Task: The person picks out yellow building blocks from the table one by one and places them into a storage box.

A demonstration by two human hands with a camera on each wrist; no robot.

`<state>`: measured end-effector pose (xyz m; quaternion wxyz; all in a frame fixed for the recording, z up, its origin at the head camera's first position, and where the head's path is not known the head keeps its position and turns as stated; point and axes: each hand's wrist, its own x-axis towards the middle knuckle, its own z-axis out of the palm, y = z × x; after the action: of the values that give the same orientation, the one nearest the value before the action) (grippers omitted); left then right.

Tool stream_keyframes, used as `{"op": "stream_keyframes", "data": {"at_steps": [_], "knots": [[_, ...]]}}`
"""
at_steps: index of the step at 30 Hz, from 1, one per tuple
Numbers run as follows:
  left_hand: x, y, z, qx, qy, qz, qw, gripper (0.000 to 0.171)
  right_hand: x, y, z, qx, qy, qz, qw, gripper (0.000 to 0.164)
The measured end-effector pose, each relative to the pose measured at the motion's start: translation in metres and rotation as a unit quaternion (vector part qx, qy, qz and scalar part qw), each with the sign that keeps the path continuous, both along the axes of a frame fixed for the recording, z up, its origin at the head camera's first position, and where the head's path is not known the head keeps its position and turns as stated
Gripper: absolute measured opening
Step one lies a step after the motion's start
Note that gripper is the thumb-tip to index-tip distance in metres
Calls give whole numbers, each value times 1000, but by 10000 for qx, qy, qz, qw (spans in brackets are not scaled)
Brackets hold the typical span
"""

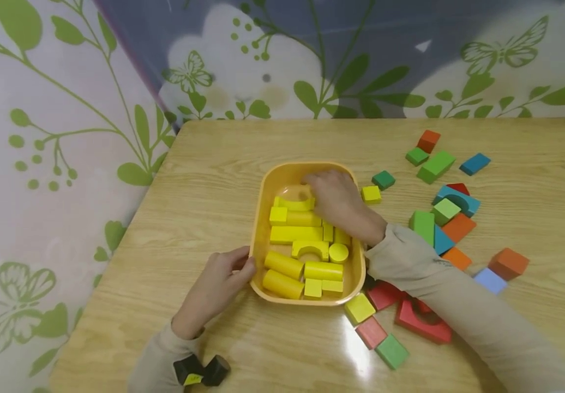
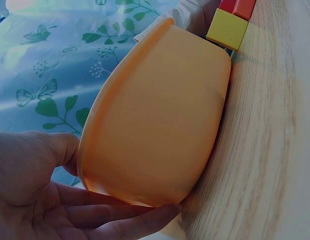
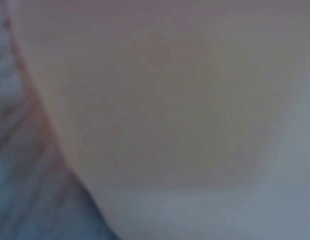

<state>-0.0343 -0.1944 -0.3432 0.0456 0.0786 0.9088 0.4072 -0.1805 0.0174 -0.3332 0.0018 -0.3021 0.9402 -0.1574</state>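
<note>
A yellow-orange plastic tub [image 1: 257, 229] holds several yellow wooden blocks: cylinders, an arch block [image 1: 310, 249], cubes and bars. My left hand [image 1: 221, 284] grips the tub's near-left side. In the left wrist view the thumb is at the rim and the fingers lie along the outer wall [image 2: 155, 115]. My right hand [image 1: 338, 202] reaches into the far right of the tub, its fingers bent downward near another yellow arch block [image 1: 294, 204]. Whether it pinches a block I cannot tell. The right wrist view is a blur.
Right of the tub lie scattered blocks, among them a yellow cube [image 1: 371, 194], a green block [image 1: 436, 166], a blue arch [image 1: 466, 200] and a red arch [image 1: 425, 325], some under the right forearm. A patterned wall [image 1: 56, 218] borders the wooden table [image 1: 214, 180] at left and back.
</note>
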Motion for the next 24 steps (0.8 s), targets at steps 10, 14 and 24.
{"op": "stream_keyframes", "data": {"at_steps": [10,14,24], "knots": [[0,1,0,-31,-93,50,9999,32,-15,22,18,-1162,484,112,9920,49],[0,2,0,-54,-229,72,9997,34,-26,53,40,-1123,200,-159,9933,55],[0,2,0,-71,-199,70,9998,34,-43,87,25,1237,-1566,489,9787,40]]}}
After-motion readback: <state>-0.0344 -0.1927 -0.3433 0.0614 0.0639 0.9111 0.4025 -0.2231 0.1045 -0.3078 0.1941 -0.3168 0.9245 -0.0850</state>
